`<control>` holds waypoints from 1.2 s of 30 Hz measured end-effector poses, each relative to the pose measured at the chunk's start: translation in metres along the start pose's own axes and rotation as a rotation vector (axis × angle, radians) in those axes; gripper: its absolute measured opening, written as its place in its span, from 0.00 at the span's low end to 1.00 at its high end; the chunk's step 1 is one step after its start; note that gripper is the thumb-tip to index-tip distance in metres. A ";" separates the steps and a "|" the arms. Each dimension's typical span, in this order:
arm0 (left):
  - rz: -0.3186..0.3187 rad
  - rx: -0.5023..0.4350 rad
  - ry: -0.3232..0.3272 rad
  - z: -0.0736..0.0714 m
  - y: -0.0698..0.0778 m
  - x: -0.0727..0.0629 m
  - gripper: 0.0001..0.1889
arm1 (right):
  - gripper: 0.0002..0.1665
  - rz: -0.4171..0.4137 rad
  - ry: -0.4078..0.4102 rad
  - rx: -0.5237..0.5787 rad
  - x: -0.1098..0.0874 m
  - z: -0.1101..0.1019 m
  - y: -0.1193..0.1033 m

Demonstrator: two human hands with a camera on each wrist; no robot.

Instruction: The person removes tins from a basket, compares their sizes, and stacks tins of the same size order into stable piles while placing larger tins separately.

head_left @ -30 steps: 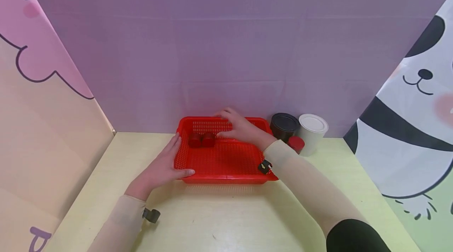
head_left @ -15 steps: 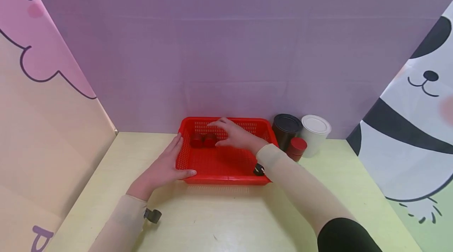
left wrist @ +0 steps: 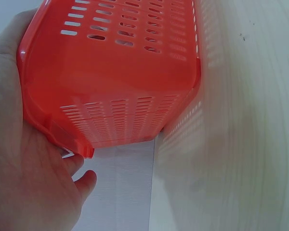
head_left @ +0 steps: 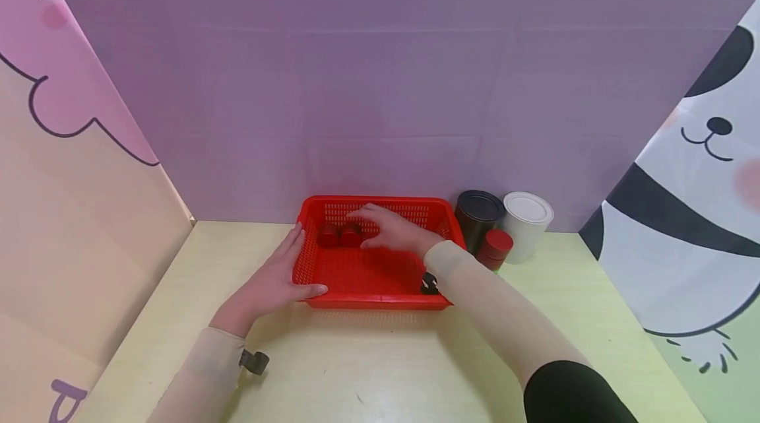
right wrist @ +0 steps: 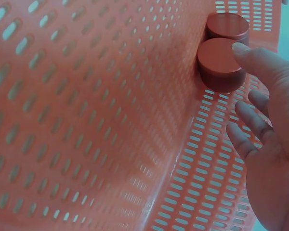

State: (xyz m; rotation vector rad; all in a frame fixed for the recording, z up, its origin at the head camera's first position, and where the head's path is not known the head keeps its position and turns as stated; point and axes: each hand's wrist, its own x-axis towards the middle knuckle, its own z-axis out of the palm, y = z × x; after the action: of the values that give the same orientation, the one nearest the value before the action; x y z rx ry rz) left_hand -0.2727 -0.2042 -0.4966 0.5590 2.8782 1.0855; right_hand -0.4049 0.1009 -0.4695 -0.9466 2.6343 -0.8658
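A red perforated plastic basket [head_left: 380,299] stands on the table against the back wall. My left hand [head_left: 270,284] grips its left end, thumb over the front corner and fingers along the side rim; the left wrist view shows the palm against the rim. Two small red lidded jars, a left one [head_left: 328,235] and a right one [head_left: 350,235], stand side by side in the basket's back left. My right hand [head_left: 394,228] reaches into the basket beside the right jar, fingers spread and loosely bent, holding nothing. In the right wrist view the thumb overlaps that jar's lid [right wrist: 221,54].
Right of the basket stand a black lidded canister [head_left: 477,212], a white lidded canister [head_left: 527,218] and another small red jar [head_left: 495,248]. A purple backdrop [head_left: 386,80] rises directly behind the basket. Printed panels border both sides of the table [head_left: 368,370].
My right hand has moved from the basket's back rim down and slightly left, into the basket near the jars. The arm now covers less of the outside red jar. My left hand stays put.
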 end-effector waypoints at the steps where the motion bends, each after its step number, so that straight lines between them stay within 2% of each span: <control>1: 0.001 0.000 0.000 0.000 0.000 0.000 0.70 | 0.47 -0.001 -0.007 0.004 0.000 0.001 0.000; 16: -0.002 -0.016 0.003 0.000 0.000 -0.002 0.70 | 0.46 0.003 -0.066 -0.012 0.003 0.006 -0.005; 27: -0.004 -0.024 0.004 0.000 0.001 -0.003 0.70 | 0.48 0.019 -0.098 -0.061 0.006 0.011 0.001; 36: -0.016 -0.035 0.002 -0.001 0.003 -0.004 0.70 | 0.45 0.025 -0.111 -0.047 0.008 0.011 0.003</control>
State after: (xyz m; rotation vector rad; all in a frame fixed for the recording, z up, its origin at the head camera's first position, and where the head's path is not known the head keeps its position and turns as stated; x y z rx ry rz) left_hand -0.2679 -0.2042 -0.4941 0.5332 2.8545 1.1320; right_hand -0.4086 0.0926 -0.4798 -0.9428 2.5762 -0.7274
